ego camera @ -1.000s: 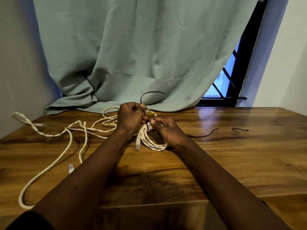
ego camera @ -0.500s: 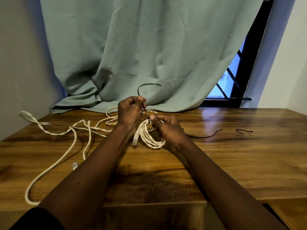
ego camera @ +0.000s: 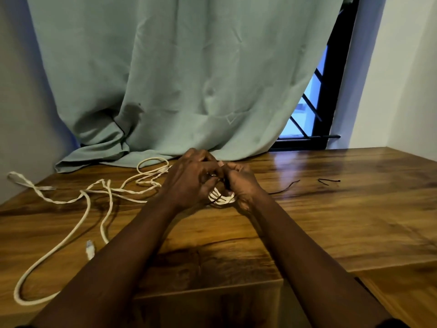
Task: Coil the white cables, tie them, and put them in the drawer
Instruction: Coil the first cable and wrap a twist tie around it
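Head view: wooden table [ego camera: 343, 221] with both forearms reaching in from the bottom, hands meeting near the middle of the far half. Coiled white cable [ego camera: 222, 199] sits between the two hands, just above or on the tabletop, cannot tell which; only its lower strands show below the fingers. Thin black cable tie [ego camera: 218, 198] crosses those strands as a dark band. Left hand [ego camera: 189, 179] has its fingers bent down onto the left side of the coil, holding it, fingertips bunched against the right hand; whether they also pinch the tie end is hidden. Right hand [ego camera: 240, 184] has its fingers curled round the right side of the coil, thumb up top touching the left fingertips. Loose white cable [ego camera: 88, 209] sprawls over the left part of the table, a small loop near the curtain hem, twisted runs in the middle, a long bend reaching the near left edge. Its clear connector [ego camera: 90, 249] lies on the wood beside the left forearm. Two spare black ties lie right of the hands, one [ego camera: 285, 188] near the right wrist, another [ego camera: 327, 182] further right, apart from each other. Pale green curtain [ego camera: 189, 79] hangs behind, hem bunched on the table's far left. Dark-framed window [ego camera: 307, 107] shows at the curtain's right edge
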